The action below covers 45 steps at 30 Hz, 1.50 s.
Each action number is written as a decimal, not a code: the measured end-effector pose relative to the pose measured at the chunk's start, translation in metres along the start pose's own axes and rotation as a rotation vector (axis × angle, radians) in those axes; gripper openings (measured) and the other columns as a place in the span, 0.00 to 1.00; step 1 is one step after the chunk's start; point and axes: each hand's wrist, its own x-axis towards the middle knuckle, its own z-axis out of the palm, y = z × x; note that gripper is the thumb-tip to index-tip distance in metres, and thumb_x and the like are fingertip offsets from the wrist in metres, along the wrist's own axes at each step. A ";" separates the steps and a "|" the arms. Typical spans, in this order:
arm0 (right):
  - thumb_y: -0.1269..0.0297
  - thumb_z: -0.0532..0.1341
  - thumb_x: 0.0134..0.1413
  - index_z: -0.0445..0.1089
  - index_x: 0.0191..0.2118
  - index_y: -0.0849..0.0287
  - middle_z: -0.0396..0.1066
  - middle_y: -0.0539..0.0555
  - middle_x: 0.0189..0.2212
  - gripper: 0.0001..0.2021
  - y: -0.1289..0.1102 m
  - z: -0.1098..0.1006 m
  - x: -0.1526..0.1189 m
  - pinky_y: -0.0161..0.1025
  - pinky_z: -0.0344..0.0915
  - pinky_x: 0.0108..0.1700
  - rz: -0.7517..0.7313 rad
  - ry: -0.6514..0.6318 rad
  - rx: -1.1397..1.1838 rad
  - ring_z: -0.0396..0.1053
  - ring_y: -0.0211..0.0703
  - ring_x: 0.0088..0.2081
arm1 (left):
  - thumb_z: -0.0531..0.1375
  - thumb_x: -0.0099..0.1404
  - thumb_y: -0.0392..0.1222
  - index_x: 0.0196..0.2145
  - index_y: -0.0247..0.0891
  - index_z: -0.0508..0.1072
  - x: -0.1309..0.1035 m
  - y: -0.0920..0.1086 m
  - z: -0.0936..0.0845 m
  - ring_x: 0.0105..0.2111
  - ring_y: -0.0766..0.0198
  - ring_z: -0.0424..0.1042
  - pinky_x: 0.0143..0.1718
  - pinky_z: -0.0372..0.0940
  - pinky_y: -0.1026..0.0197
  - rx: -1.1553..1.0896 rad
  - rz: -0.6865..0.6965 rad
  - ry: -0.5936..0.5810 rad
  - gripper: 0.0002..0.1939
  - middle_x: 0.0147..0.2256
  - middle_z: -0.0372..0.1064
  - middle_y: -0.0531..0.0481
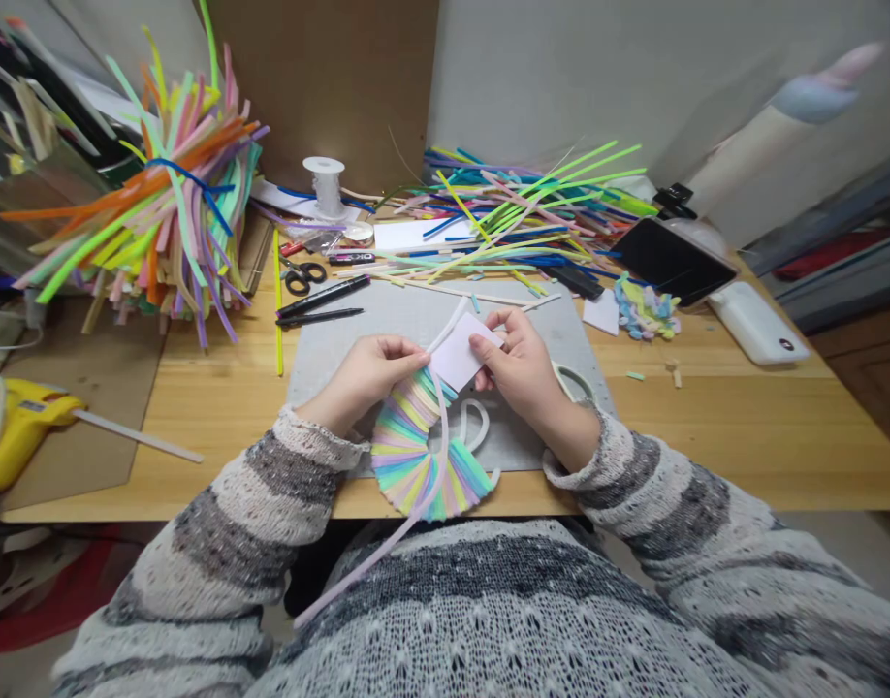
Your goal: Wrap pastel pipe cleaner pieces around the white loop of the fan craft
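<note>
Pale wood makes up the tabletop (728, 417) in front of you, with a grey mat (329, 354) lying on it close to your body, and you work above that mat in a grey-and-white striped knit. Your left hand (368, 376) has thumb and forefinger pressed together on the upper end of a pastel curved band (394, 460); which strand they pinch is too small to tell. Striped in mint, yellow, pink and blue, the band curls into an open C over the mat's near edge, just in front of you. One white stem (449, 325) points up from those fingertips, and a pale pink stem (444, 436) runs down across the band towards your lap. Your right hand (522, 370) is clamped on a small white card (458, 351), thumb on top, held just beside the left fingertips. Beyond the mat, a tangled heap of coloured stems (518, 218) spreads towards a plain grey wall (561, 78); a brown board (329, 87) stands upright to its left. A big tied bundle of stems (169, 218) fills the far left, above a yellow glue gun (27, 427) at the edge. Between bundle and heap sit a clear spool (324, 184), black scissors (303, 278) and dark pens (323, 302). Far right, a dark-screened phone (674, 262) leans behind a white device (757, 322).
</note>
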 end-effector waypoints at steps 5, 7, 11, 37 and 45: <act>0.52 0.63 0.48 0.51 0.36 0.52 0.59 0.38 0.15 0.20 0.004 0.001 0.001 0.28 0.49 0.13 -0.003 -0.012 -0.029 0.60 0.33 0.12 | 0.67 0.47 0.47 0.27 0.32 0.75 0.001 0.000 -0.001 0.19 0.71 0.61 0.21 0.55 0.67 -0.002 -0.002 -0.001 0.14 0.21 0.68 0.52; 0.51 0.61 0.51 0.50 0.37 0.52 0.57 0.38 0.15 0.18 0.006 0.000 0.002 0.29 0.50 0.14 -0.007 -0.021 -0.081 0.59 0.33 0.12 | 0.67 0.47 0.46 0.26 0.32 0.75 0.001 0.000 0.000 0.19 0.71 0.62 0.21 0.56 0.67 -0.009 -0.002 -0.005 0.14 0.21 0.68 0.52; 0.55 0.52 0.59 0.54 0.43 0.53 0.64 0.48 0.28 0.11 0.004 -0.006 -0.003 0.36 0.62 0.24 -0.262 0.143 -0.430 0.65 0.36 0.22 | 0.67 0.47 0.45 0.24 0.33 0.73 -0.002 0.004 0.001 0.17 0.72 0.58 0.19 0.52 0.67 -0.043 -0.021 0.037 0.13 0.18 0.65 0.55; 0.52 0.58 0.57 0.74 0.36 0.54 0.74 0.52 0.33 0.13 0.008 -0.001 -0.009 0.39 0.68 0.31 -0.200 -0.013 -0.011 0.71 0.39 0.31 | 0.71 0.43 0.45 0.23 0.34 0.71 0.003 0.009 -0.010 0.19 0.71 0.62 0.23 0.57 0.66 -0.426 0.086 0.131 0.15 0.18 0.66 0.56; 0.51 0.60 0.55 0.72 0.37 0.56 0.75 0.52 0.34 0.13 0.010 -0.002 -0.005 0.35 0.68 0.31 -0.038 -0.030 0.156 0.71 0.36 0.31 | 0.72 0.42 0.45 0.26 0.33 0.72 0.002 0.010 -0.011 0.21 0.70 0.65 0.23 0.60 0.67 -0.445 0.091 0.148 0.17 0.21 0.69 0.53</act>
